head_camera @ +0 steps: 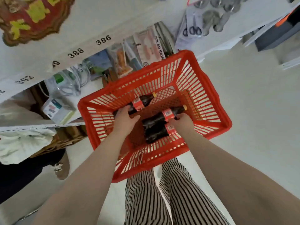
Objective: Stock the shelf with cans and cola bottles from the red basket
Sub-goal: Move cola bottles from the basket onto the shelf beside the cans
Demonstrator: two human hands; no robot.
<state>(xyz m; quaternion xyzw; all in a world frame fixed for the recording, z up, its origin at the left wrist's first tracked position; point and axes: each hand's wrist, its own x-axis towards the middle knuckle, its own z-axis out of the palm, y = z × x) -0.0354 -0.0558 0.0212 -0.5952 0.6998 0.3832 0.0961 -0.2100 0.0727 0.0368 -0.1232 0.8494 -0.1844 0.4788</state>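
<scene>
Red basket point(211, 103), floor by shelf point(48, 51): three cola bottles lying inside, no cans seen.

Left hand point(124, 118) curls round the bottle point(139, 103) near the basket's left wall; right hand point(181, 121) pinches the middle bottle point(164, 116) at its label; the third point(155, 133) lies by the near wall. Step: pick-up. Next, likely: lift both clear of the rim, stand them on the shelf.

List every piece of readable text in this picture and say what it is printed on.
"386" on the white shelf edge
"388" on the same edge
"392" on the same edge
"LAR RAIN", cut off, on a pink package
Cola bottle labels: too blurred to read
Yellow characters on the red plaque: blurred
</scene>
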